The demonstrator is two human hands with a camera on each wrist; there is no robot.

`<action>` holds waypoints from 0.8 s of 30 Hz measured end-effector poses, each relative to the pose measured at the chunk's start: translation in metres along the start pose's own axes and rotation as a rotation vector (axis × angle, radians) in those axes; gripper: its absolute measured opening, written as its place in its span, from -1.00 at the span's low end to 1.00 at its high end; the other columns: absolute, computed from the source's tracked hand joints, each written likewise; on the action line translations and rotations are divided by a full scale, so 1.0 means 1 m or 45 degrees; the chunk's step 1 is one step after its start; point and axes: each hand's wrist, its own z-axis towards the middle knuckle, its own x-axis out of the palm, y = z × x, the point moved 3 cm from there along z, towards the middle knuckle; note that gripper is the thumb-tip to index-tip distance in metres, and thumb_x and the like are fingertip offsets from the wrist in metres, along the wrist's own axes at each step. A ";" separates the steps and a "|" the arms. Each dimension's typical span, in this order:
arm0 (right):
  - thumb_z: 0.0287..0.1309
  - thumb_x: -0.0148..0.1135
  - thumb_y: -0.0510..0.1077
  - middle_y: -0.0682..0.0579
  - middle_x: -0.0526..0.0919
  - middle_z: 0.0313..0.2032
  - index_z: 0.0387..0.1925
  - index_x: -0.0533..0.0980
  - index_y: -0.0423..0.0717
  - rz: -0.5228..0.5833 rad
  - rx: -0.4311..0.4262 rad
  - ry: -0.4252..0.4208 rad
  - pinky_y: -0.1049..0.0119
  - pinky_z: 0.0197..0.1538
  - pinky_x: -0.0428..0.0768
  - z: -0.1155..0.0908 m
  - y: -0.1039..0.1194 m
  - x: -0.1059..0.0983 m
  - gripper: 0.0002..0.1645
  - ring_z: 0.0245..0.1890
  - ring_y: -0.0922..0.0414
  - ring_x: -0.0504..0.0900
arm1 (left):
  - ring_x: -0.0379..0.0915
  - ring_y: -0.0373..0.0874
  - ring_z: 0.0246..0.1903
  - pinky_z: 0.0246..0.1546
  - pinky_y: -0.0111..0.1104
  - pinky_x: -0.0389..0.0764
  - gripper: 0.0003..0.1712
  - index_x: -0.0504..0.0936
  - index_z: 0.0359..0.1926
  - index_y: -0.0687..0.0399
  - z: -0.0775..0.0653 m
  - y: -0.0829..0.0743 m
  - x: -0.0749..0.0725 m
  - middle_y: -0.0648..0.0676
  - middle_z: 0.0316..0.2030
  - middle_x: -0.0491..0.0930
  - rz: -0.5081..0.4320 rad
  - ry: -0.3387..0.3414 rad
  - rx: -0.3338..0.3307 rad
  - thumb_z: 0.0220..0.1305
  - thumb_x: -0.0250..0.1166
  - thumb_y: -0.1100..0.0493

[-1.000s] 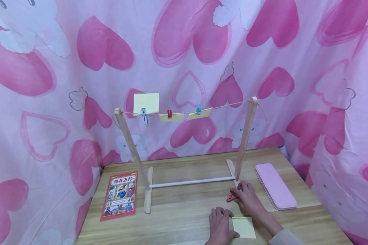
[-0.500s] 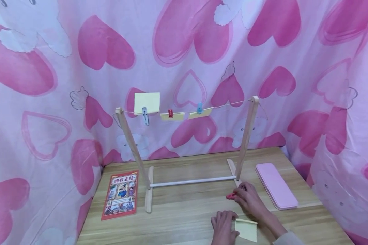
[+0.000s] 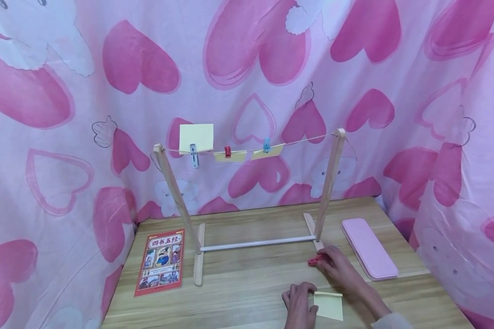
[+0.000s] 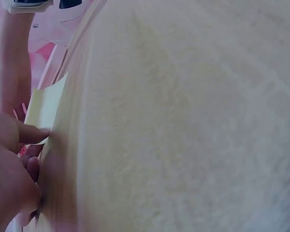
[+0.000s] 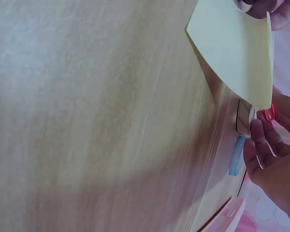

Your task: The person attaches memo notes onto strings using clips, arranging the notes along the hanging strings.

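Observation:
At the table's front, my left hand [image 3: 299,307] holds a pale yellow paper note [image 3: 328,306] by its left edge. The note's far edge is folded over in a narrow strip. In the left wrist view, the thumb [image 4: 35,134] lies against the paper. Just beyond the note, my right hand [image 3: 338,268] pinches a red clip [image 3: 315,260] between thumb and fingers. The right wrist view has this clip [image 5: 269,114] partly covered by the fingers, with the curved note [image 5: 232,53] nearer the camera.
Behind the hands stands a wooden frame [image 3: 328,187] with a string. Light blue [image 3: 194,156], red [image 3: 228,152] and blue [image 3: 266,145] clips hold yellow notes on it. A red-bordered booklet [image 3: 160,262] lies left, a pink case [image 3: 369,249] right.
The right hand has shifted its grip on the red clip, which now points more sideways and sits slightly farther right. The note has tilted a little, its folded edge now showing.

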 end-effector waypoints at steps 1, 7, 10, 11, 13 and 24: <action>0.19 0.55 -0.35 -0.01 0.71 -0.09 0.07 0.66 -0.32 0.035 -0.003 -0.004 0.28 -0.05 0.71 -0.001 -0.001 -0.001 -0.59 -0.13 0.18 0.65 | 0.33 -0.33 -0.17 -0.12 -0.31 0.12 -0.31 0.58 -0.02 -0.20 0.000 0.000 0.001 -0.24 -0.21 0.66 -0.018 -0.049 0.009 -0.14 0.71 0.34; 0.08 0.56 -0.43 -0.09 0.75 -0.24 0.08 0.60 -0.42 0.277 0.088 0.034 0.40 -0.24 0.66 -0.007 -0.004 -0.008 -0.49 -0.28 0.37 0.62 | 0.34 -0.39 -0.32 -0.15 -0.36 0.09 -0.43 0.63 -0.20 -0.14 -0.002 0.003 0.006 -0.24 -0.43 0.62 -0.099 -0.341 0.088 -0.19 0.66 0.43; 0.12 0.56 -0.41 -0.10 0.75 -0.27 0.08 0.62 -0.40 0.325 0.138 0.077 0.40 -0.22 0.66 -0.007 -0.004 -0.015 -0.52 -0.27 0.36 0.63 | 0.37 -0.42 -0.34 -0.16 -0.36 0.09 -0.54 0.70 -0.24 -0.15 0.000 0.004 0.004 -0.24 -0.46 0.63 -0.232 -0.382 0.046 -0.10 0.63 0.41; 0.13 0.55 -0.42 -0.13 0.76 -0.28 0.07 0.62 -0.41 0.340 0.130 0.093 0.39 -0.22 0.67 -0.006 -0.004 -0.017 -0.54 -0.27 0.35 0.66 | 0.40 -0.42 -0.35 -0.16 -0.35 0.10 -0.58 0.73 -0.25 -0.16 0.000 0.005 0.004 -0.24 -0.46 0.65 -0.285 -0.395 0.029 -0.06 0.62 0.41; 0.13 0.55 -0.42 -0.17 0.77 -0.27 0.03 0.64 -0.39 0.356 0.113 0.107 0.39 -0.22 0.68 -0.005 -0.002 -0.021 -0.58 -0.27 0.34 0.68 | 0.44 -0.42 -0.35 -0.17 -0.36 0.13 -0.64 0.79 -0.25 -0.17 0.001 0.006 0.004 -0.24 -0.44 0.68 -0.398 -0.419 -0.017 0.03 0.60 0.39; 0.05 0.62 -0.42 -0.13 0.76 -0.15 -0.15 0.72 -0.24 0.282 0.047 -0.036 0.40 -0.25 0.61 0.020 0.028 -0.051 -0.69 -0.16 0.43 0.62 | 0.65 -0.40 -0.19 -0.13 -0.45 0.74 -0.81 0.82 0.00 0.18 0.016 0.005 -0.012 0.05 -0.19 0.80 -1.061 -0.383 -0.489 0.41 0.44 0.30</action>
